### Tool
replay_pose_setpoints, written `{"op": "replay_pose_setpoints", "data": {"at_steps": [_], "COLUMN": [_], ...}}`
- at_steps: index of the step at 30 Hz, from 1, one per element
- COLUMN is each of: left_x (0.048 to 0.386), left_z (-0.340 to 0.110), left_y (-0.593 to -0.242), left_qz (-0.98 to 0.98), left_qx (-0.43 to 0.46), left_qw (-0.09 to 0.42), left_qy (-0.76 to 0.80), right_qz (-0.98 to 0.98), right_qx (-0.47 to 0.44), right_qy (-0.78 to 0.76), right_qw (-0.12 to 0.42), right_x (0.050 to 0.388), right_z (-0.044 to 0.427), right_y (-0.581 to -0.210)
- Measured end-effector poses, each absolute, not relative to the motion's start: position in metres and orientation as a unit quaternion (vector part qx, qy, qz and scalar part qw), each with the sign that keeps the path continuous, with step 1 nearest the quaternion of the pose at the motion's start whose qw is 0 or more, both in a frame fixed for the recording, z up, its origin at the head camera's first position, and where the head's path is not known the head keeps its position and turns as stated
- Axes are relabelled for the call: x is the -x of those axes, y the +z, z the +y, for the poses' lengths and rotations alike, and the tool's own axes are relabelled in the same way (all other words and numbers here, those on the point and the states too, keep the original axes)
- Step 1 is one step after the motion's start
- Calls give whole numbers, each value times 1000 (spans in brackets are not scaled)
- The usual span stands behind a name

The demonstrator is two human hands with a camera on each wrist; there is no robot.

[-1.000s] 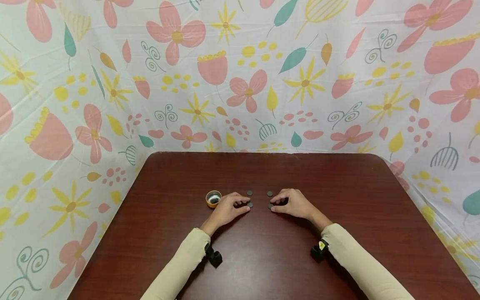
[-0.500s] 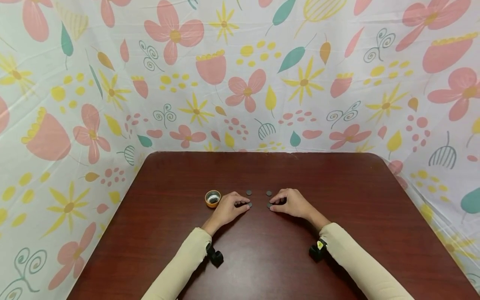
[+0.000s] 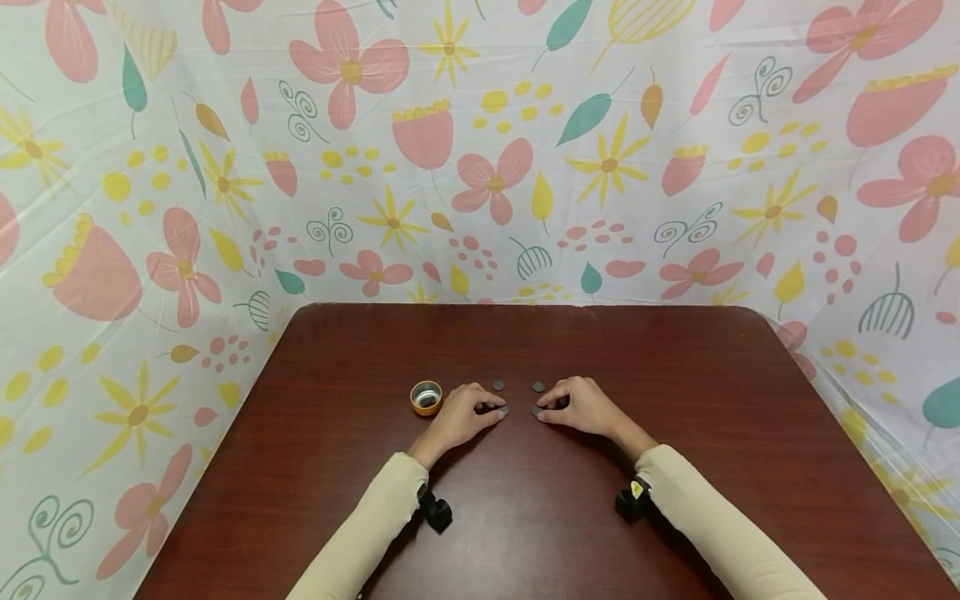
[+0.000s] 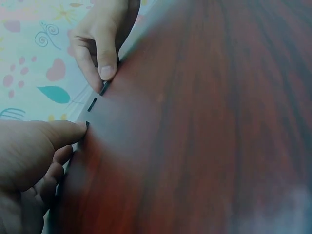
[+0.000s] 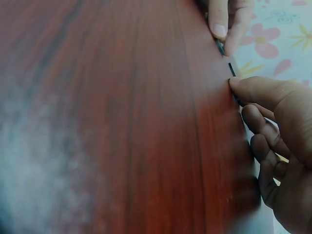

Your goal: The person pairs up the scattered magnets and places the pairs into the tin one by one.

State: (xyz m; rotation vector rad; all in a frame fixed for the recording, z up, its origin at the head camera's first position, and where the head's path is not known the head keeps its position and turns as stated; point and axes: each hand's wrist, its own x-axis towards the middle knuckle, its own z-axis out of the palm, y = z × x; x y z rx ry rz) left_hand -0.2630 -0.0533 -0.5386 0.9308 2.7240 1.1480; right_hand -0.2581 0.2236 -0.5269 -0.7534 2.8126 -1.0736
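Note:
On the table lie small flat dark-grey discs. My left hand pinches the near-left disc at its edge between thumb and finger. Opposite it, my right hand pinches the near-right disc the same way. A narrow gap separates these two. Just behind them rest a far-left disc and a far-right disc, neither touched. In the left wrist view, my left thumb meets a thin dark disc edge. In the right wrist view, my right thumb is low against the tabletop.
A small round tin with a yellow-orange outside and silvery inside stands just left of my left hand; something dark is inside. The dark red-brown wooden table meets a flower-printed cloth at its back and sides.
My left hand has shifted slightly right with its disc, and my right hand slightly left with its own, so the two near discs are closer together. The far discs stay put.

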Motion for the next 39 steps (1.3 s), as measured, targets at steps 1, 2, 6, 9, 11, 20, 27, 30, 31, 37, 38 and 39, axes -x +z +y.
{"op": "replay_pose_setpoints", "data": {"at_steps": [1, 2, 6, 9, 11, 20, 27, 30, 31, 37, 38, 39], "left_x": [264, 265, 267, 266, 265, 266, 266, 266, 266, 266, 266, 266], "left_z": [-52, -51, -45, -41, -39, -36, -37, -37, -37, -38, -38, -38], "left_y": [-538, -538, -539, -539, -538, -536, -537, -538, -538, -538, -537, -537], "left_qz": [880, 881, 883, 881, 880, 879, 875, 873, 873, 873, 873, 873], "left_qx": [-302, -303, -308, -311, -312, -315, -317, -317, -318, -317, -317, -317], "left_qw": [23, 25, 27, 29, 30, 31, 36, 36, 36, 38, 39, 40], "left_qy": [366, 362, 353, 355, 356, 357, 363, 368, 369, 368, 367, 367], "right_qz": [907, 908, 904, 898, 896, 897, 899, 900, 902, 903, 902, 901], "right_qx": [242, 243, 255, 269, 275, 281, 279, 276, 276, 276, 277, 277], "right_qy": [-344, -342, -344, -347, -348, -340, -337, -335, -333, -328, -330, -334], "right_qw": [19, 19, 20, 21, 21, 12, 20, 19, 18, 13, 12, 12], "right_x": [258, 259, 260, 259, 259, 260, 258, 258, 258, 259, 259, 259], "right_z": [223, 222, 218, 214, 211, 205, 204, 204, 204, 205, 205, 205], "right_y": [-527, -527, -527, -527, -527, -529, -528, -528, -529, -532, -532, -532]}}
